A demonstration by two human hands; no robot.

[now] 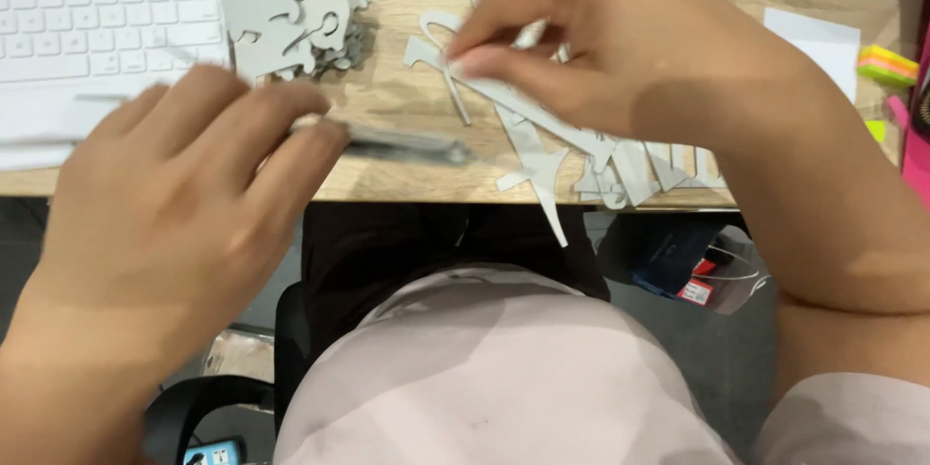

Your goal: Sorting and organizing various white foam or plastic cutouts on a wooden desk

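My left hand (179, 203) hovers over the near edge of the wooden desk (407, 97), fingers closed around a thin dark metal tool (407, 145) whose tip points right. My right hand (620, 39) pinches a strip of grey cut-out material (528, 107) between thumb and forefinger, close above the desk. The strip joins a larger grey piece (630, 170) with several slots that hangs over the desk edge. The tool tip lies just left of the pinched strip, apart from it.
A white keyboard (97, 10) lies at the back left. A heap of grey cut-out shapes (295, 15) sits beside it. White paper (814, 44) and coloured sticky notes (886, 63) are at the right. Under the desk lies a plastic bag (693, 266).
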